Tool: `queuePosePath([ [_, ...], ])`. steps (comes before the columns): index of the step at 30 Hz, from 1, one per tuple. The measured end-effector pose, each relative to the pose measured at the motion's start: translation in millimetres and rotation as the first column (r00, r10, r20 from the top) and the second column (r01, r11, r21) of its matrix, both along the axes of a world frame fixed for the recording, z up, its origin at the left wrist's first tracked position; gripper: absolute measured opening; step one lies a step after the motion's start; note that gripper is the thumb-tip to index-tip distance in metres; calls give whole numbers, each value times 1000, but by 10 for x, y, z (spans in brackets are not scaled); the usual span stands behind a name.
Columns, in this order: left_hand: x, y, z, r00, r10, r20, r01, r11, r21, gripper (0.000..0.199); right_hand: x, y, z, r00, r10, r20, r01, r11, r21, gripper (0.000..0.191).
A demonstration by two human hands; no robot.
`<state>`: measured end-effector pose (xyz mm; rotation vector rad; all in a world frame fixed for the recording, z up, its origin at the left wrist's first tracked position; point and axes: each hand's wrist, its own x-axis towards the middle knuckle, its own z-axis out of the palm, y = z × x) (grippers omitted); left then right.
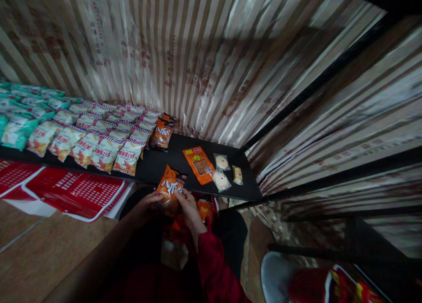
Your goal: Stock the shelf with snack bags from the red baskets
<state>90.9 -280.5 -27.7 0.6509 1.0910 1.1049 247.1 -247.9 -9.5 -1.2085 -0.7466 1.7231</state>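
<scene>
An orange snack bag (170,186) with white lettering is held upright between my two hands, just before the front edge of a black shelf (165,160). My left hand (150,202) grips its lower left side. My right hand (190,206) holds its right side, thumb across the front. Matching orange bags (161,133) stand on the shelf beyond, at the end of rows of white snack bags (127,155). Right of my hands lie a flat orange packet (198,164), two round white wrapped pieces (220,180) and a small yellowish wrapped piece (237,174).
Teal bags (21,131) fill the shelf's far left. Red baskets (75,193) sit under the shelf at left. More orange packaging (205,209) is below my right hand. A striped curtain (158,52) hangs behind, and black metal bars (316,87) slant across the right.
</scene>
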Motion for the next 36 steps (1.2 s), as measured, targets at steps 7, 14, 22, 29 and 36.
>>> queuePosePath([
  [7, 18, 105, 6, 969, -132, 210, 165, 975, -148, 47, -41, 56, -99, 997, -74, -32, 73, 997, -12, 46],
  [14, 39, 113, 48, 948, -142, 284, 166, 984, -65, 60, -48, 201, -188, 985, -170, -25, 171, 985, 32, 41],
  [22, 46, 195, -153, 986, 11, 166, -1, 998, -60, 63, -84, 362, -154, 990, -143, -4, 143, 985, 101, 47],
  [29, -3, 279, -232, 996, 54, 77, -51, 998, -49, 59, -127, 403, -148, 997, -74, -20, 75, 994, 84, 49],
  [36, -63, 381, -331, 992, 116, -44, -118, 991, -60, 62, -177, 428, -197, 999, -12, -53, 15, 998, 56, 54],
])
